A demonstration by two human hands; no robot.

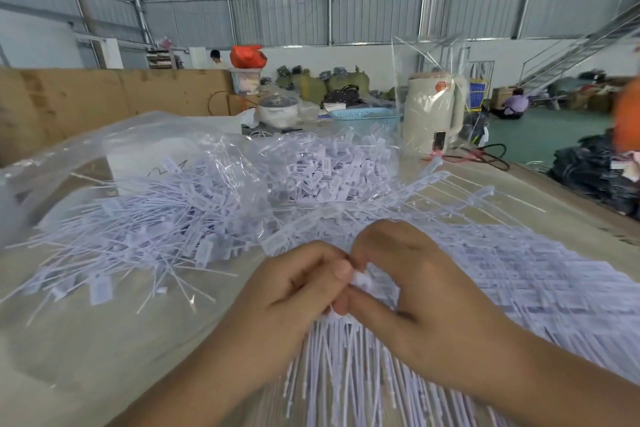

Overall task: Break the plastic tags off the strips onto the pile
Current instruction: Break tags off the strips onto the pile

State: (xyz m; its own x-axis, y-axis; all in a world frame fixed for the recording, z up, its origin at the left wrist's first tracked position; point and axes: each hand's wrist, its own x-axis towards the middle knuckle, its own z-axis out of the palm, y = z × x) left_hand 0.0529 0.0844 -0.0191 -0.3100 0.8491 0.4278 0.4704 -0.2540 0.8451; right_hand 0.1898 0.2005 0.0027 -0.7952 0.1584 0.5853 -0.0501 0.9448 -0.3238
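I have both hands meeting at one spot: my left hand (298, 288) and right hand (412, 284) each pinch the white strip (358, 279) between thumb and fingertips, grips nearly touching. The strip's tags (346, 367) hang with their long axis running toward me. The pile (166, 225) lies on the surface up and left, nearer my left hand, so I judge the freed tag goes that way.

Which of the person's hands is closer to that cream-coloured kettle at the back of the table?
Right. The right hand lies below the kettle, towards the viewer; the left hand is further off to the left. Both pinch the strip.
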